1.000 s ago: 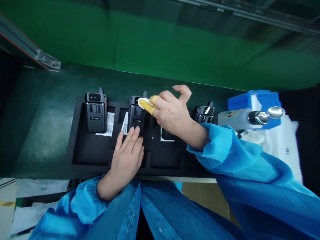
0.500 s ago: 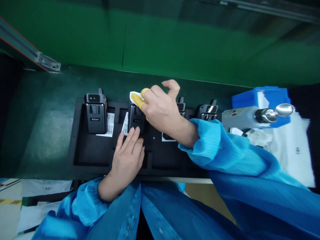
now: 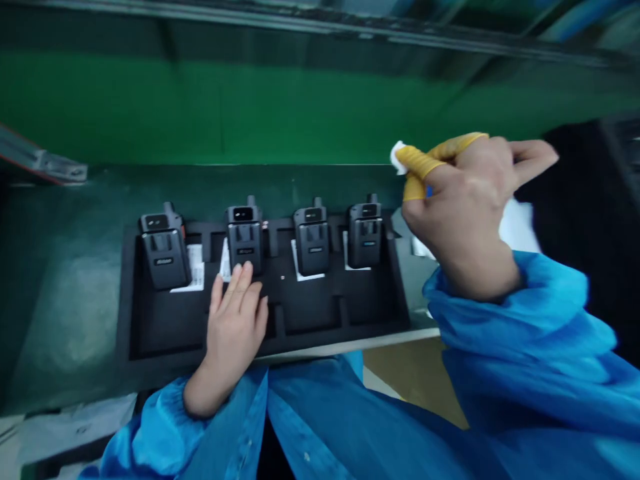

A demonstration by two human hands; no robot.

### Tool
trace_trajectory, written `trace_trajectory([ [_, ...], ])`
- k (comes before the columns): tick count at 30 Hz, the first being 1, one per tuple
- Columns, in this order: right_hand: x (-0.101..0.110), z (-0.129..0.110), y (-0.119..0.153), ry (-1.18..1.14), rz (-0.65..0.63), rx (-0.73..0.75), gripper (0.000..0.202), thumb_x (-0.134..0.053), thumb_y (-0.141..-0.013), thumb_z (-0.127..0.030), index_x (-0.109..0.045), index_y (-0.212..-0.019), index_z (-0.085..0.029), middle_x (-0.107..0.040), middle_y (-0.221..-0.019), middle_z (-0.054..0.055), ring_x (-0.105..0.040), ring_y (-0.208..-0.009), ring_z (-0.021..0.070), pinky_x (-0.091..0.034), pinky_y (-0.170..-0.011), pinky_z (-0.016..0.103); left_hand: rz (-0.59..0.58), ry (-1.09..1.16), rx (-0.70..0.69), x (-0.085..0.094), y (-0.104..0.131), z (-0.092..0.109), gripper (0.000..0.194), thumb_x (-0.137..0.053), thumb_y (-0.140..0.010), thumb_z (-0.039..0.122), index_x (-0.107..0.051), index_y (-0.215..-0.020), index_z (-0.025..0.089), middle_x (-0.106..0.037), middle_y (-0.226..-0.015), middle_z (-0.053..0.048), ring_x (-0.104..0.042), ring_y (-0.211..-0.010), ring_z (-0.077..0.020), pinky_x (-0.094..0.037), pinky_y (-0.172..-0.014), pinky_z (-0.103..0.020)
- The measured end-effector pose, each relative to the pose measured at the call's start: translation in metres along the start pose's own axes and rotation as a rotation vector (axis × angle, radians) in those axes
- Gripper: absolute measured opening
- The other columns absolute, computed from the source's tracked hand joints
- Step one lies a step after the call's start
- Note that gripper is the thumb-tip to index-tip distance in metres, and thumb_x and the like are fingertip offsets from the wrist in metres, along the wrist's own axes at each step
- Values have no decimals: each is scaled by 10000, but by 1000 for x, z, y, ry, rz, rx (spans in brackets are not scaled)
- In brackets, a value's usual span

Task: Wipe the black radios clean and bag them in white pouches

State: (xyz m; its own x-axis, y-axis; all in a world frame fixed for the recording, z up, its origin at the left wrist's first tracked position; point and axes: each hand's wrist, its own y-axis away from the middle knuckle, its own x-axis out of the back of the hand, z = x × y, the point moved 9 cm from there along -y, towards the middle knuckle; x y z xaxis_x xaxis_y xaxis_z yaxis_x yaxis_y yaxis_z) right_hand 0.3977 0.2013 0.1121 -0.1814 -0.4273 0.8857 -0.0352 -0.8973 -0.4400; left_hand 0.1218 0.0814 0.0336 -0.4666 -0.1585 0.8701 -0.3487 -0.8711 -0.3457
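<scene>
Several black handheld radios stand in a row in a black foam tray (image 3: 310, 340), with white labels beside or under them. My left hand (image 3: 234, 327) lies flat with its fingertips on the lower edge of the second radio (image 3: 245, 241) from the left. Raised at the right, past the tray, my right hand (image 3: 460, 193) wears yellow finger covers and pinches a small white wipe (image 3: 399, 158). The leftmost radio (image 3: 164, 252) sits slightly tilted. Farther right are the third radio (image 3: 313, 241) and the fourth radio (image 3: 365, 237), touched by neither hand.
A green wall (image 3: 310, 113) rises behind the dark green bench (image 3: 75, 267). At the left is a metal bracket (image 3: 63, 168). White material (image 3: 519, 223) shows behind my right hand, and a plastic bag (image 3: 75, 427) lies at the lower left.
My right hand has left the second radio and moved far right with the wipe. The view has shifted, showing the two right radios fully. My left hand stays by the second radio.
</scene>
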Motion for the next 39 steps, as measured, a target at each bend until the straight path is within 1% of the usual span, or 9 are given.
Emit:
trace_trajectory([
  [3, 11, 89, 9, 165, -66, -312, 304, -548, -787, -319, -767, -904, -142, -609, -937, 127, -435, -916, 239, -199, -726, 479, 18, 18, -15, 1, 1, -2, 243, -579, -851, 139, -586, -1093, 167, -565, -1331, -207, -524, -1253, -354, -362, -1069, -595],
  [6, 19, 133, 33, 246, -117, -435, 254, -540, -761, -196, -746, -879, -108, -605, -964, 164, -437, -952, 273, -245, -745, 445, 25, 35, -46, -2, 1, -4, 305, -613, -837, 151, -566, -1137, 174, -530, -1361, -223, -493, -1273, -379, -349, -1072, -615],
  [13, -7, 104, 61, 41, -124, -183, 269, -432, -797, -140, -700, -802, -165, -610, -941, 110, -439, -918, 231, -248, -807, 425, 79, 71, -114, 5, 3, -2, 448, -626, -823, 133, -519, -1250, 217, -502, -1403, -180, -468, -1301, -355, -297, -1118, -604],
  [21, 0, 88, 61, 3, -93, -160, 267, -467, -757, -198, -722, -817, -150, -600, -906, 173, -429, -892, 296, -219, -699, 424, 7, -121, -34, 1, 5, 11, 207, -510, -895, 194, -604, -1063, 118, -566, -1323, -231, -523, -1255, -369, -381, -1052, -585],
  [23, 5, 62, 49, -60, -56, -86, 322, -438, -805, -226, -728, -934, -168, -584, -951, 175, -436, -933, 319, -231, -722, 450, -15, -129, -9, -2, 5, 9, 219, -490, -901, 190, -608, -1072, 120, -565, -1335, -210, -517, -1267, -345, -378, -1068, -558],
  [26, 16, -16, 33, -220, 29, 178, 351, -419, -845, -235, -702, -1054, -237, -581, -963, 125, -438, -925, 284, -243, -765, 455, -29, -113, 24, -4, 5, 7, 229, -484, -900, 180, -610, -1080, 117, -564, -1342, -194, -510, -1278, -329, -371, -1083, -542],
  [32, -3, -181, 21, -391, -143, 631, 354, -321, -949, -196, -666, -1022, -225, -583, -1021, 60, -412, -956, 215, -219, -823, 415, -27, -72, 41, -2, 6, 7, 241, -485, -896, 161, -606, -1096, 104, -559, -1347, -196, -513, -1277, -317, -359, -1098, -536],
  [35, -12, -220, 23, -392, -197, 763, 423, -244, -990, -216, -666, -968, -193, -586, -1003, 60, -399, -929, 195, -205, -825, 401, -36, -67, 48, -2, 6, 7, 238, -490, -892, 157, -609, -1089, 96, -568, -1336, -198, -524, -1266, -318, -376, -1089, -530],
  [39, -13, -229, 30, -360, -186, 869, 416, -244, -1007, -254, -660, -1006, -234, -594, -902, 19, -390, -890, 177, -187, -836, 401, -50, -72, 55, -3, 5, 8, 229, -484, -894, 153, -617, -1071, 96, -572, -1334, -191, -534, -1255, -317, -411, -1062, -514],
])
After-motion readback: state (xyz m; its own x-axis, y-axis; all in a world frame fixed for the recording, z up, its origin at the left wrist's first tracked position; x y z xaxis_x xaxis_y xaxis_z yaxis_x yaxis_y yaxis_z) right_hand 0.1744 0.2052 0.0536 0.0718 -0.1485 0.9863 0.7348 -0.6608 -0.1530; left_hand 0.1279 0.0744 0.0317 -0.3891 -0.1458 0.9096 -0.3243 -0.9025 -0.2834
